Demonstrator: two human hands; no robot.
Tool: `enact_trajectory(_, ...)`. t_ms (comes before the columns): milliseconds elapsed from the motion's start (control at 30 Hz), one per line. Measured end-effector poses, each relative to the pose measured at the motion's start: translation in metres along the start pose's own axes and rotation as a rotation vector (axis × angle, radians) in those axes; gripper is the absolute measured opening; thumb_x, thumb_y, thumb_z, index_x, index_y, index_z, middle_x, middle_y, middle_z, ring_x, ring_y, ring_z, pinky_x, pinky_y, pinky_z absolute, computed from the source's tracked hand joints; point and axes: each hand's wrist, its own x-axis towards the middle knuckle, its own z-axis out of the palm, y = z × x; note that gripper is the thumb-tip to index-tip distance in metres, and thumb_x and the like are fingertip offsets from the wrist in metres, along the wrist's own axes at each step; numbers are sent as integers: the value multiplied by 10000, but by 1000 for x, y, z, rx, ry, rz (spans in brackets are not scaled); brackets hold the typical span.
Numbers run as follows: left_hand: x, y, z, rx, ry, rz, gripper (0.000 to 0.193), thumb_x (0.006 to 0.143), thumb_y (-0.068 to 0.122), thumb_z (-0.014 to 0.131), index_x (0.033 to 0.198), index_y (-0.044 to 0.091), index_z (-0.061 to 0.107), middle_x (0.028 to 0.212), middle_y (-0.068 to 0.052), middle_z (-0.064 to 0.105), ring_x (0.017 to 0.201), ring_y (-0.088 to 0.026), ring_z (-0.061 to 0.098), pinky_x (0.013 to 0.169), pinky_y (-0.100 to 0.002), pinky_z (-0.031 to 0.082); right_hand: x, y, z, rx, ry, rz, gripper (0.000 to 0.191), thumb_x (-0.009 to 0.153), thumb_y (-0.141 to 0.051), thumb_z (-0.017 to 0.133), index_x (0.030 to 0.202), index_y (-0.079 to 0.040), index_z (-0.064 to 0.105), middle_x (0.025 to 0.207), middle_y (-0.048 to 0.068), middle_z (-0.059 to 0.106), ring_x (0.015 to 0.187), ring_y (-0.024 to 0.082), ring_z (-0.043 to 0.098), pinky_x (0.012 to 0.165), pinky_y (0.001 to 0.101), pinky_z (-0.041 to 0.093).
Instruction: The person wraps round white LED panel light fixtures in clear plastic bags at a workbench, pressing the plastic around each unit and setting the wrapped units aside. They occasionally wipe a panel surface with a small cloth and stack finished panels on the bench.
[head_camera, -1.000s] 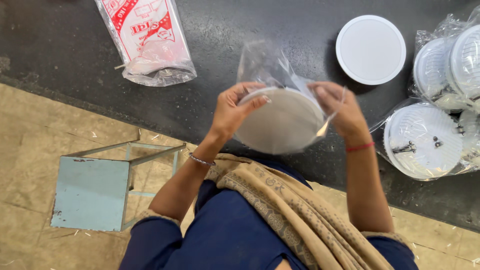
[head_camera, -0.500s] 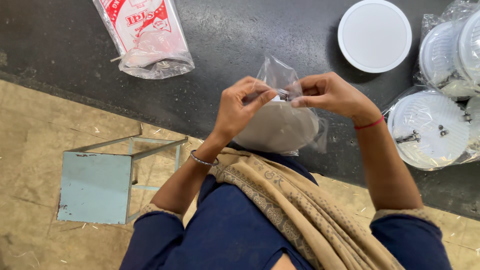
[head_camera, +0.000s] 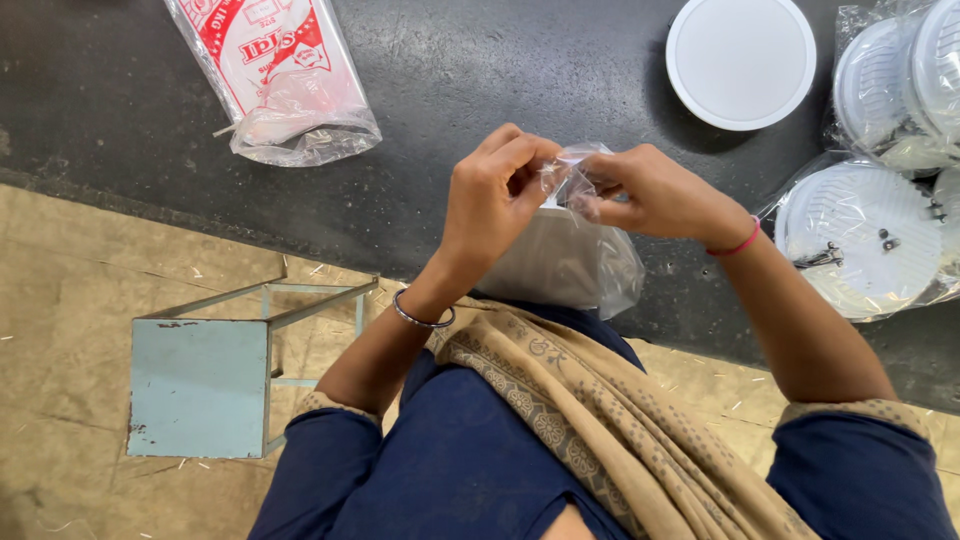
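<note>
Both hands, left hand (head_camera: 495, 195) and right hand (head_camera: 650, 190), raised together, pinch the clear bag's (head_camera: 570, 250) mouth in a tight grip.

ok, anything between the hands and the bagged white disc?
Only the bag itself. The left hand and right hand pinch the clear plastic bag at its top; the white disc sits inside, so plastic separates it from the fingers. Nothing else intervenes.

- A red-and-white printed plastic packet (head_camera: 275, 75) is laid on the dark worktop (head_camera: 470, 80).
- A bare white round disc (head_camera: 740, 60) is placed well apart from it.
- Bagged white discs (head_camera: 865, 235) are stacked at the right edge.
- A pale blue stool (head_camera: 200, 385) is set on the floor.
</note>
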Motion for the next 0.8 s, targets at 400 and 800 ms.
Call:
enact_trajectory(400, -12, 6, -3, 23, -280, 18, 261, 980, 80, 625, 1231, 65, 555, 1168, -130, 706, 1065, -306, 743, 911, -398, 591, 2, 3, 11, 138, 83, 133, 469, 840, -71, 721, 1296, -40, 615, 707, 112, 723, 555, 159, 666, 519, 299, 495)
enact_trajectory(800, -32, 17, 21, 376, -134, 195, 337, 944, 362, 757, 1110, 94, 638, 1193, -94, 710, 1083, -270, 703, 904, -383, 578, 5, 10, 13, 203, 113, 191, 444, 810, -9, 724, 1250, -32, 665, 751, 72, 741, 604, 80, 630, 540, 253, 473)
